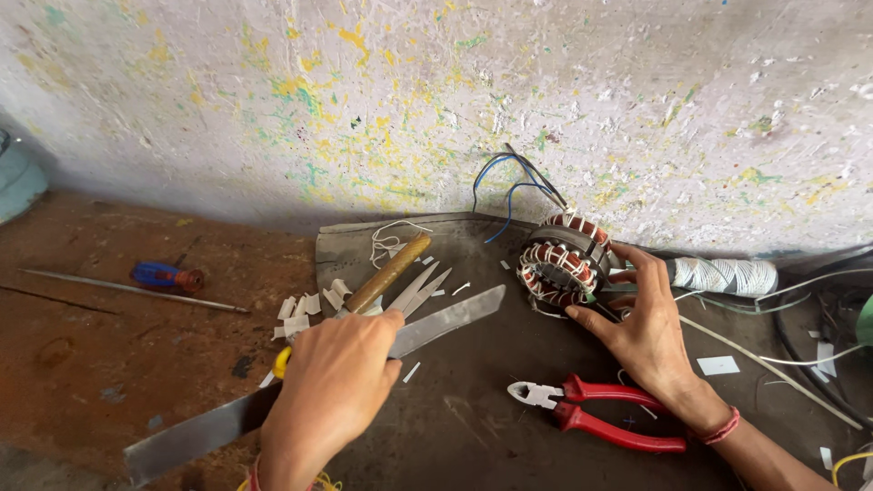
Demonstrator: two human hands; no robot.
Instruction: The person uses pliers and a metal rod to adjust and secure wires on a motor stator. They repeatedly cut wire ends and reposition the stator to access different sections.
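1. While the left hand [332, 382] closes over a long flat metal blade [309, 377], that blade lies slantwise across the counter [109, 355], one end near the lower left edge and its tip pointing toward the stator.
2. Under the same hand a bit of yellow handle [283, 362] peeps out; what it belongs to I cannot tell.
3. The right hand [641, 323] rests open, fingers spread, touching the side of the stator [561, 262], thumb at its lower rim and fingertips on its right side.
4. The stator stands tilted on edge on a dark mat [473, 427], close to the paint-flecked wall [436, 100]. Its ring holds red-brown copper windings with white insulation between them, and blue and black wires [505, 182] rise from it along the wall.
5. Just right of the stator, partly behind the right hand, lies a spool of white thread [727, 275].
6. Red-handled pliers [596, 416] lie on the mat below the right hand, jaws pointing left, apart from both hands.
7. A brass-coloured rod [389, 273] lies slantwise above the left hand, beside pointed white paper slips [423, 289] and small white scraps [305, 307] scattered over the mat's left edge.
8. Farther left on the bare brown counter lie a thin metal rod [127, 289] and, just above it, a blue-and-red screwdriver [165, 275].
9. A red band [723, 427] circles the right wrist.
10. No container shows clearly enough to describe.
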